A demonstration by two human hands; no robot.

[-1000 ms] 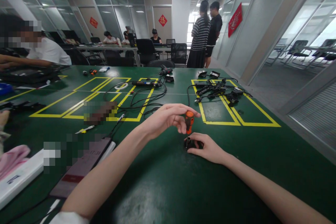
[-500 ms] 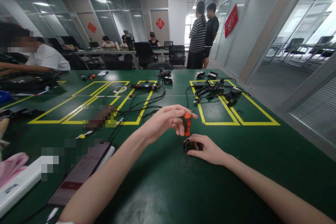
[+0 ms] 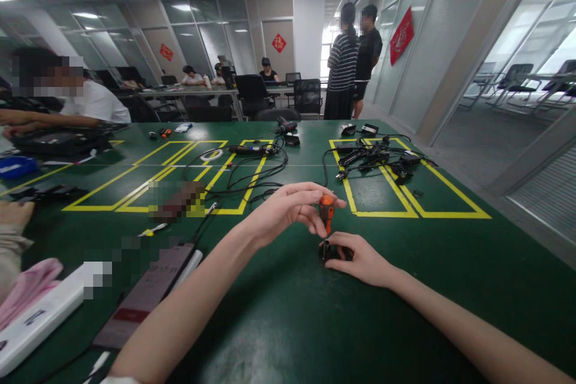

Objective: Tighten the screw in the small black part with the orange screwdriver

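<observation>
My left hand is closed round an orange and black screwdriver, which stands upright with its handle between the thumb and fingers. The index finger reaches past the top of the handle. Low on the green table, my right hand pinches a small black part. Straight below the handle, the screwdriver's shaft runs down to this part. Where the tip meets it is too small to make out, and the right fingers hide some of the part.
A bundle of black cables lies ahead on the right, within yellow tape outlines. A power drill and a corded tool lie farther back. To the left are a phone, a white power strip and a co-worker's hand.
The whole view has shifted slightly, so everything sits a little farther right. Both hands keep their places on the screwdriver and the black part, with the left fingers slightly changed around the handle.
</observation>
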